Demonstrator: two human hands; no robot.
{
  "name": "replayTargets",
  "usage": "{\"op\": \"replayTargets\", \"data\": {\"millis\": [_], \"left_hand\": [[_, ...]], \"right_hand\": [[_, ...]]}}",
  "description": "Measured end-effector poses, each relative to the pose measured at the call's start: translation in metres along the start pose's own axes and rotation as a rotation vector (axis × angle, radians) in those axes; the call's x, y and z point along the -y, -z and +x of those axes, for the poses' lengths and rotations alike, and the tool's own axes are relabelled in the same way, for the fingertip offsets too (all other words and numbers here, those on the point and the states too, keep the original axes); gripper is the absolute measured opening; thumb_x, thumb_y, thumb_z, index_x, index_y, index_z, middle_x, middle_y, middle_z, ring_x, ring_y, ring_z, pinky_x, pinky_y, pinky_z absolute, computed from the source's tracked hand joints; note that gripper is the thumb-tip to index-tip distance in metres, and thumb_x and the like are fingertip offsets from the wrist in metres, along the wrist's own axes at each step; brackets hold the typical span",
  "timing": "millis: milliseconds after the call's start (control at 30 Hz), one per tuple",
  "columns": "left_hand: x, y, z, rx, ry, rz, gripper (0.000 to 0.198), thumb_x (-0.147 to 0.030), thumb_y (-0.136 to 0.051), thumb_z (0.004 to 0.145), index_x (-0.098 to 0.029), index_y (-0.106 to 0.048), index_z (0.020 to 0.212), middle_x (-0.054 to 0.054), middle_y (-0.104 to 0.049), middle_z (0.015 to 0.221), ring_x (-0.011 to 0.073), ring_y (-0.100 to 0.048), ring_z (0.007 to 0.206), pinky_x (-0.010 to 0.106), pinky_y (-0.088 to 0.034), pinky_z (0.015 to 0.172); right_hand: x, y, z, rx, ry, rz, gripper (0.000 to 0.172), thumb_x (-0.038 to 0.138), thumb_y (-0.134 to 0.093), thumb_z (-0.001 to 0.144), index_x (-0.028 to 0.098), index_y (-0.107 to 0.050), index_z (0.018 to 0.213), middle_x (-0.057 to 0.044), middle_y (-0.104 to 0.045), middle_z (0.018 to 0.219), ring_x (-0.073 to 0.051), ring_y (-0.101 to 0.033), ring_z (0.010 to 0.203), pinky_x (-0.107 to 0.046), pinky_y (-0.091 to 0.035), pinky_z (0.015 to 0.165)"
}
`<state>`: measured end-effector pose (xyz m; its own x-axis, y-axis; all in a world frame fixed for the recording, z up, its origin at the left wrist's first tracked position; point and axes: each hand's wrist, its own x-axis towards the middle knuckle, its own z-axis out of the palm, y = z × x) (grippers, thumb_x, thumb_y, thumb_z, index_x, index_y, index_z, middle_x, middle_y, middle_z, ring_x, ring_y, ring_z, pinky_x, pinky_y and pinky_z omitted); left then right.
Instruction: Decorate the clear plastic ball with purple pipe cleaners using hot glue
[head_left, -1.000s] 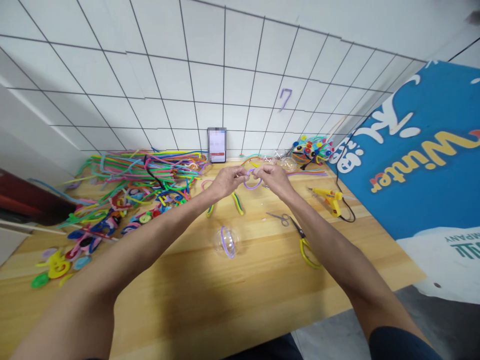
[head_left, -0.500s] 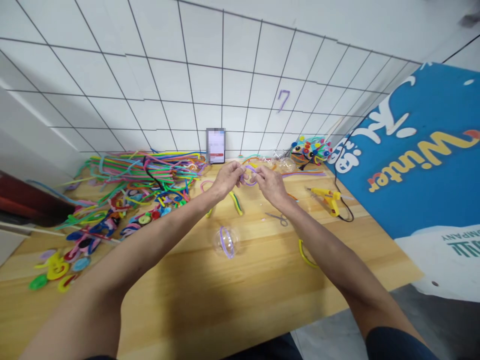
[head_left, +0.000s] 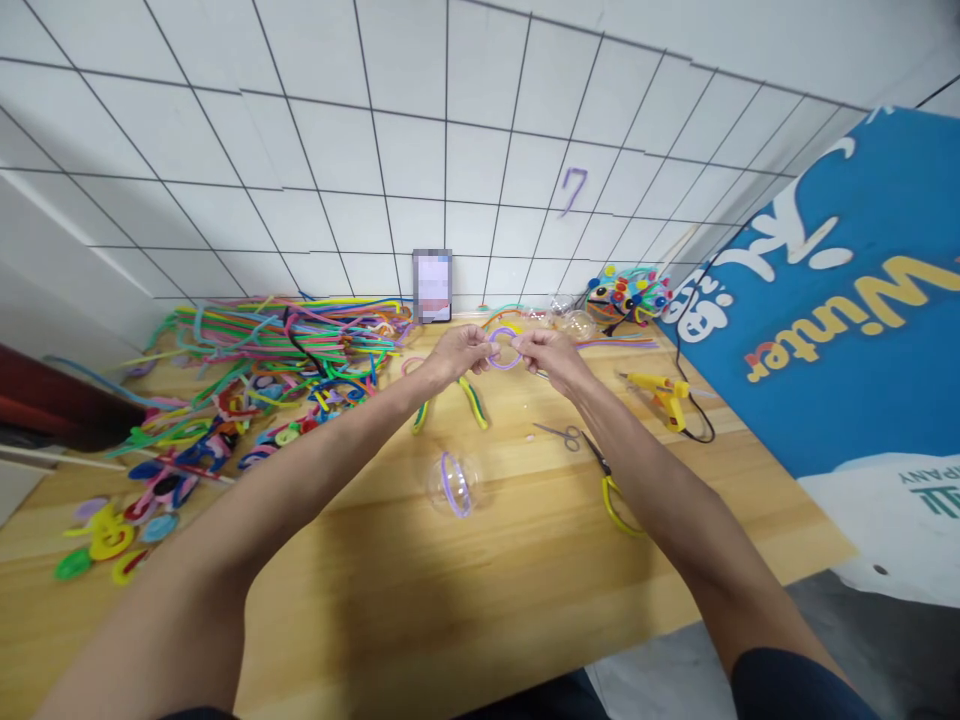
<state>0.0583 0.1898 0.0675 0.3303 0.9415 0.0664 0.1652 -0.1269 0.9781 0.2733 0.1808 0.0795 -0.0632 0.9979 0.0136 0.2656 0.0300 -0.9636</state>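
Observation:
Between my two hands is a purple pipe-cleaner ring (head_left: 505,364), raised above the far half of the table. My left hand (head_left: 463,355) pinches its left side, and my right hand (head_left: 550,355) pinches the right side. Nearer to me on the wood lies a clear plastic ball (head_left: 433,490) with another purple ring (head_left: 452,485) at it; whether that ring is inside or around the ball I cannot tell. Pliers with yellow-green handles (head_left: 474,402) lie just below my left hand, their jaws partly hidden by it.
Small scissors (head_left: 559,434) and yellow-handled scissors (head_left: 619,505) lie by my right forearm. A yellow glue gun (head_left: 664,395) with a cord rests at the right. Pipe cleaners (head_left: 262,335) and finished pieces (head_left: 172,480) crowd the left. A phone (head_left: 433,285) leans on the tiled wall.
The purple ring now faces me as a rounder, more open loop, and my hands have moved slightly apart. More of the yellow-handled scissors shows beside my right forearm.

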Motion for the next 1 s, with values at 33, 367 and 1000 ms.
{"op": "replayTargets", "data": {"millis": [33,367,1000], "left_hand": [[0.003,0.001,0.003,-0.01,0.005,0.039,0.032,-0.042,-0.086,0.086,-0.019,-0.064,0.089,0.0,-0.072,0.072,0.0129,-0.067,0.06,0.022,-0.051,0.059],[0.029,0.03,0.018,-0.087,-0.066,0.51,0.007,-0.027,-0.075,0.088,-0.02,-0.078,0.087,0.005,-0.083,0.091,0.0235,-0.076,0.092,0.03,-0.058,0.083],[0.021,0.021,0.014,0.096,-0.1,0.903,0.033,-0.027,-0.061,0.103,-0.018,-0.079,0.129,0.012,-0.081,0.127,0.0254,-0.078,0.105,0.034,-0.059,0.101]], "right_hand": [[-0.004,0.001,0.005,-0.014,-0.01,-0.016,0.028,0.041,-0.087,0.078,0.021,-0.068,0.073,0.005,-0.059,0.058,-0.01,-0.05,0.052,-0.022,-0.041,0.049],[-0.044,-0.003,0.055,-0.043,-0.121,-0.205,0.021,0.02,-0.086,0.077,0.021,-0.065,0.081,0.007,-0.063,0.055,-0.012,-0.055,0.046,-0.021,-0.043,0.046],[-0.03,-0.003,0.031,0.045,0.142,-0.233,0.039,0.052,-0.056,0.104,0.021,-0.079,0.102,-0.005,-0.079,0.099,-0.016,-0.065,0.072,-0.028,-0.049,0.065]]}}
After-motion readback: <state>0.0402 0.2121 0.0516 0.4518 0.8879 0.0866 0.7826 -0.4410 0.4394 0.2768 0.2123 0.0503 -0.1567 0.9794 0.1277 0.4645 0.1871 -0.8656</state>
